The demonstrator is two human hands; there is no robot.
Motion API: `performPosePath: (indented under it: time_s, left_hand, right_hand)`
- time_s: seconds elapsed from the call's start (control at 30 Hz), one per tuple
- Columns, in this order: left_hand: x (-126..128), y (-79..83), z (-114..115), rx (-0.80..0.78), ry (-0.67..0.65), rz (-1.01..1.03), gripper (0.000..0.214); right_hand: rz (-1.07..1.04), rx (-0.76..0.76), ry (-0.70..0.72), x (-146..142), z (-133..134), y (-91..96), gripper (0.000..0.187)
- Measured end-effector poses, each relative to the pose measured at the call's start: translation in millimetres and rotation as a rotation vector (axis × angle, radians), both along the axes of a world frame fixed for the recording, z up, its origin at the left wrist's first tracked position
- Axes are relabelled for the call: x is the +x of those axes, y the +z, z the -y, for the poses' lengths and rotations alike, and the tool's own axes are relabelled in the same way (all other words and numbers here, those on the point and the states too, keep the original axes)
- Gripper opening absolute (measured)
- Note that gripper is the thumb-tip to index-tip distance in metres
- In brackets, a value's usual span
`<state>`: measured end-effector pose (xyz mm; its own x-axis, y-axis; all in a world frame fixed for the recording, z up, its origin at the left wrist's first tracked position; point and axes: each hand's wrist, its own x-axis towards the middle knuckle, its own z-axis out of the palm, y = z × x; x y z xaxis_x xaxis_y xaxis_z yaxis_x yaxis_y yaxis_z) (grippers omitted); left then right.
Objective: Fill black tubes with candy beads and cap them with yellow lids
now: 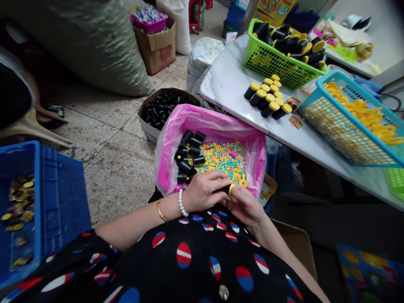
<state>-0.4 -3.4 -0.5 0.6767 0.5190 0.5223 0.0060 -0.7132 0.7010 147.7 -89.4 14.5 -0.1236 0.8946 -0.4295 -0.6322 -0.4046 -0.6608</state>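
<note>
Just over the near edge of the pink basket point(210, 112), my left hand point(205, 190) is closed round a small black canister point(226, 189). My right hand point(248, 204) grips the yellow cap point(232, 189) at the canister's right end. My fingers hide most of the canister. Inside the plastic-lined basket are many tiny coloured candy balls point(217, 158), with several black canisters point(194, 150) lying at the left. A few yellow pieces point(242, 182) and one pink piece point(233, 154) rest on the balls.
On the marble-patterned table point(221, 84) stand several yellow-capped canisters point(269, 97), a green basket point(277, 69) of more, and a blue basket point(356, 139) of yellow parts. A carton point(148, 130) of black canisters is behind the pink basket; a blue crate point(61, 189) stands left.
</note>
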Motion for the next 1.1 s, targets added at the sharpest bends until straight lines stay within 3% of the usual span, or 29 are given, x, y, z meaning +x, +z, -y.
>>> performPosePath:
  time_s: [0.33,0.6,0.77,0.93,1.1]
  left_hand:
    - [4,-1.4,2,-0.034,-0.010,0.078,0.028]
    - [8,4.2,3,-0.002,0.022,0.000,0.023]
    - [10,1.9,6,-0.003,-0.077,0.013,0.028]
    - [11,0.5,4,-0.048,-0.077,0.032,0.025]
    - [11,4.5,-2,-0.198,-0.084,-0.053,0.033]
  right_hand:
    - [-0.030,0.048,-0.065,-3,-4,-22.4,0.022]
    - [0.012,0.077,-0.009,1,3,-20.0,0.024]
    - [0.003,0.128,0.020,1,2,-20.1,0.025]
    - [-0.036,0.049,0.042,2,-5,-23.6,0.034]
    - [-0.223,-0.032,0.070,7,-6,-23.6,0.037]
